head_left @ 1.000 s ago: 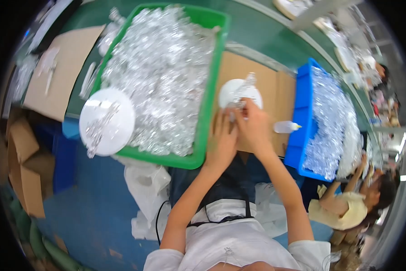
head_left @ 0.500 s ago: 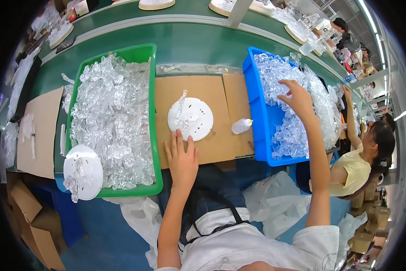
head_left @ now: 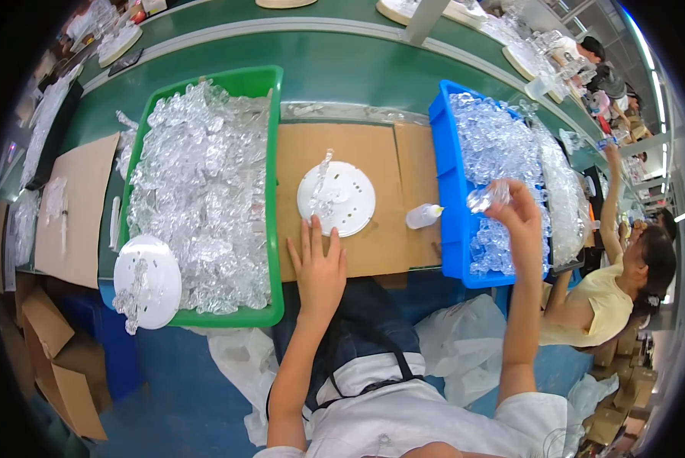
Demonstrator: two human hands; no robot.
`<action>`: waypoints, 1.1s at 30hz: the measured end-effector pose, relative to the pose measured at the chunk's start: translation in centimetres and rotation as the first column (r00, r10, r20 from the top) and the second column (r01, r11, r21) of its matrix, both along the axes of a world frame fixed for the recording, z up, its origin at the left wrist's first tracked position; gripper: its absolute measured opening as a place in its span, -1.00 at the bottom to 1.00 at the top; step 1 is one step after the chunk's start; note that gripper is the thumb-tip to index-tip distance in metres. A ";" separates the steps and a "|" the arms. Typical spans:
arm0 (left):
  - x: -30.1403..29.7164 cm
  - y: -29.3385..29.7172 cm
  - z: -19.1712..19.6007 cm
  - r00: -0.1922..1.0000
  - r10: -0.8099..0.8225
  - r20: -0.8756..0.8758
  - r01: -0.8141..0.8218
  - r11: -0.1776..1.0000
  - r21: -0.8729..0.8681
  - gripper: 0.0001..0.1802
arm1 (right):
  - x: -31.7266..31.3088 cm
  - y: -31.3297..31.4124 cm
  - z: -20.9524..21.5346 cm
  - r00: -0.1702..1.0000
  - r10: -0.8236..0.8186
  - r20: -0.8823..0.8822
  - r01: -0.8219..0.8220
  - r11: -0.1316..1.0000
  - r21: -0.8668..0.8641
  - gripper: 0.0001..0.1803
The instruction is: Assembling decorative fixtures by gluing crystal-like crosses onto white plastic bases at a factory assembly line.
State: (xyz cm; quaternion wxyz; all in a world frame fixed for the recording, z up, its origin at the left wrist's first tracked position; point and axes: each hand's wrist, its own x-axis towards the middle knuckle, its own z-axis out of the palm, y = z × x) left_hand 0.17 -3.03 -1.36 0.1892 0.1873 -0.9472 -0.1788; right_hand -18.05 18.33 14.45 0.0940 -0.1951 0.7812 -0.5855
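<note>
A round white disc (head_left: pixel 354 200) with small holes lies on the cardboard sheet. On its left part stands a clear plastic piece (head_left: pixel 323 177) with a long arm. My left hand (head_left: pixel 319 271) rests flat at the disc's near edge, its fingertips touching the rim and its fingers spread. Over the near half of the blue bin (head_left: pixel 453 229), my right hand (head_left: pixel 519 210) pinches a small clear plastic piece (head_left: pixel 489 198). Many similar clear pieces (head_left: pixel 495 149) fill that bin. A small squeeze bottle (head_left: pixel 422 216) with a yellowish tip lies between the disc and the bin.
At left, a green bin (head_left: pixel 276 252) is heaped with clear plastic parts. Another white disc (head_left: pixel 150 278) with clear pieces leans on its near left corner. Beyond the cardboard (head_left: pixel 297 145) runs a green bench with a metal rail. A co-worker in yellow (head_left: pixel 594 305) sits at right.
My right hand has come down toward me inside the blue bin's area and now holds a clear piece. My left hand stays at the disc; the whole view has shifted slightly.
</note>
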 end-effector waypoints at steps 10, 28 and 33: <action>-0.3 0.1 0.0 0.999 -0.005 -0.037 0.006 1.000 0.024 -0.58 | 4.9 -11.8 -11.6 0.958 0.249 -0.144 -0.223 0.959 0.173 -0.70; -0.2 -0.2 0.6 1.000 -0.011 -0.015 0.012 0.998 0.054 -0.40 | 1.7 -13.2 -9.2 0.810 0.506 -0.296 -0.291 0.785 0.547 -0.79; 0.0 -0.2 0.8 1.000 -0.015 -0.001 0.015 0.999 0.049 -0.37 | 2.3 -13.3 -9.5 0.802 0.481 -0.355 -0.263 0.818 0.512 -0.79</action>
